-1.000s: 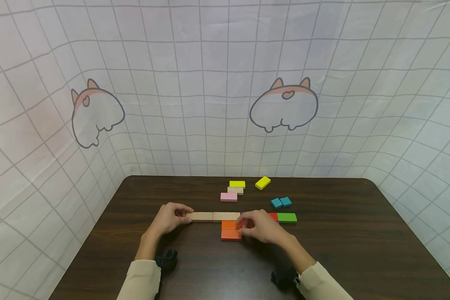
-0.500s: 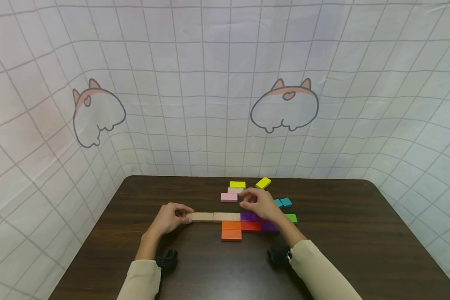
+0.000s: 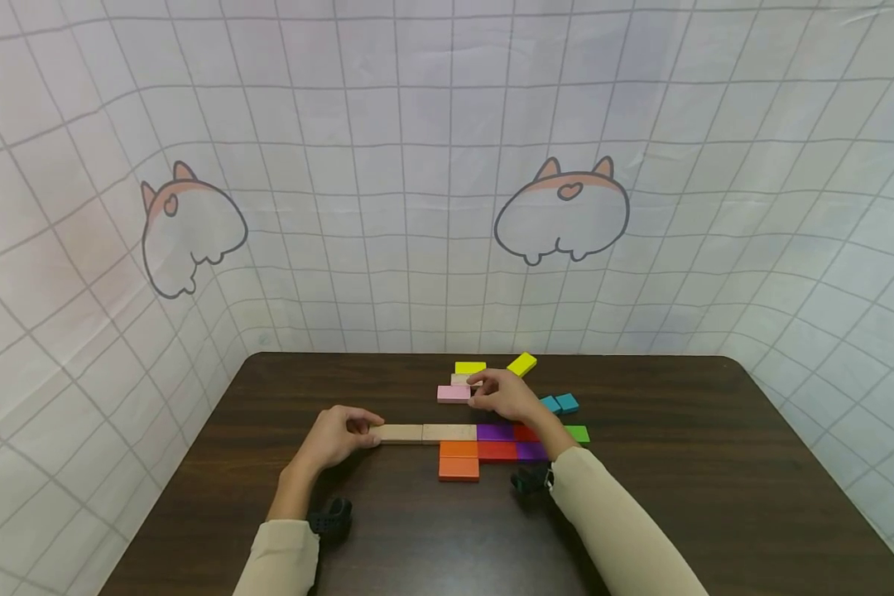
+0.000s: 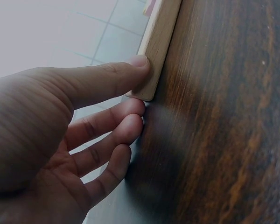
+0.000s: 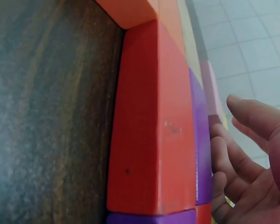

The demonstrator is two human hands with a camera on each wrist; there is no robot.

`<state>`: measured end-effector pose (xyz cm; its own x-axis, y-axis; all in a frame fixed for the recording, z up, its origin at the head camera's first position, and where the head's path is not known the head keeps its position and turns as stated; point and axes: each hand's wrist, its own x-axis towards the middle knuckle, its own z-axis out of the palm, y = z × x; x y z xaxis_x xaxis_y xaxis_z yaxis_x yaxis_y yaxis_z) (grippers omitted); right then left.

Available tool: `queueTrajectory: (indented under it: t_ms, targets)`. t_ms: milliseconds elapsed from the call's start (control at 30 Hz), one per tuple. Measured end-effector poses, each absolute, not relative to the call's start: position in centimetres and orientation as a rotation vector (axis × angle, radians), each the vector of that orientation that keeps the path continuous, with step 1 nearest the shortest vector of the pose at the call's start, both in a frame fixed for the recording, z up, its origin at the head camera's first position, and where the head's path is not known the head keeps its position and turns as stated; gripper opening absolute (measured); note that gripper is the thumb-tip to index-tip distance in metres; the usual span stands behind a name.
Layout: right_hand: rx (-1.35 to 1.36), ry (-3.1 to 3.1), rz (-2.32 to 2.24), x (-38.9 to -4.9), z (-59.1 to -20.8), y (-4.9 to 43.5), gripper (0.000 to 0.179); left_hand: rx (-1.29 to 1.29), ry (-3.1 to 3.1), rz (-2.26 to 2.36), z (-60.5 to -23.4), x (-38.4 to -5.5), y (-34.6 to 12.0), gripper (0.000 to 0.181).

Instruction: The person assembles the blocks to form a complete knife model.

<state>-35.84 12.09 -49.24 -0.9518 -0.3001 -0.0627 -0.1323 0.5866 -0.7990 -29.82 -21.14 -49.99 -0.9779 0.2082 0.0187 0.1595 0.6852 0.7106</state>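
Head view, lower middle of the frame: the pink block (image 3: 454,395) lies flat on the table (image 3: 670,472), its right end just beside the right hand (image 3: 502,394). In the right wrist view that thumb and fingers stand apart; whether a fingertip touches the block cannot be told. Farther left in the frame, the left hand (image 3: 335,439) pinches the outer end of a plain wooden block (image 3: 398,434).

The pink block looks like painted wood, so it should prove light, stiff and hard to damage, though its smooth faces may slide a little. With a pale block (image 3: 459,380) close along its far edge, the two short ends probably offer cleaner holds than the long sides, pinched lightly and low.
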Motion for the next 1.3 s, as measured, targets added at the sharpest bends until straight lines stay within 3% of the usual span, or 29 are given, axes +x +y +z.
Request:
queueTrajectory:
  t_ms: [800, 1300]
  targets:
    - [-0.321, 2.720, -1.224, -36.5, -49.9, 10.8, 0.017, 0.297, 2.813, 1.202, -50.1, -29.5, -21.2, 0.021]
    - [-0.349, 2.626, -1.239, -36.6, -49.5, 11.7, 0.029, 0.308, 2.828, 1.201, -49.9, -29.8, -21.1, 0.021]
